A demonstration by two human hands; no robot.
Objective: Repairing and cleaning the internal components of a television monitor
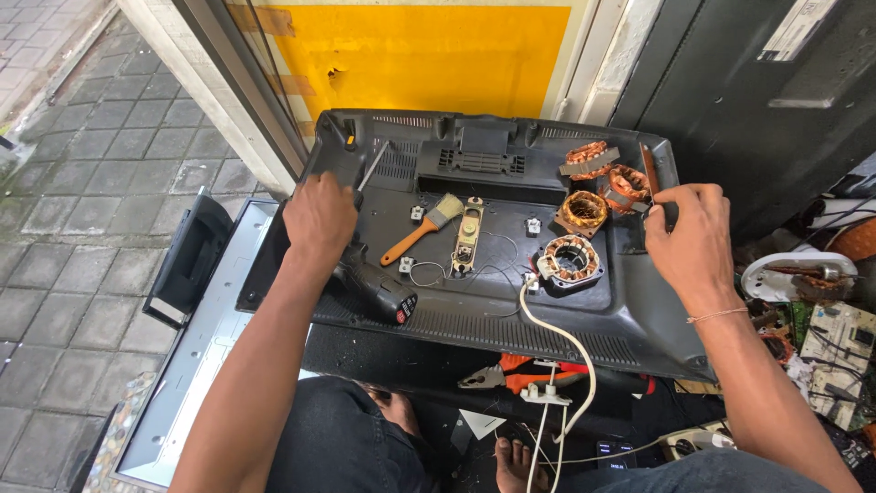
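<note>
A: Drill (370, 283), black cordless, lies on the black plastic back cover (630, 315) of a flat screen, which rests across the person's lap. Left hand (319, 217) wrapped tight round its grip, fingers closed.

B: Nearest stuff first?

A: Bare feet on the ground, white cable (570, 351) running down off the cover, orange-handled pliers (511, 376) just under the cover's near edge. Grey metal panel (196, 356) under the cover at left.

B: Right hand?

A: Right hand (689, 239) at the cover's right rim, fingertips pinched together; what they pinch, cannot tell.

B: On the cover?

A: Paintbrush (424, 226) with orange handle mid-cover, beside a long narrow speaker (468, 236). Copper-wound motor stators (584, 212) clustered near the right hand.

B: Room?

A: Grey paving blocks (82, 155) at left, yellow panel (420, 55) behind the cover, dark cabinet (730, 82) at right. Circuit boards (835, 342) and scrap parts piled at far right.
</note>
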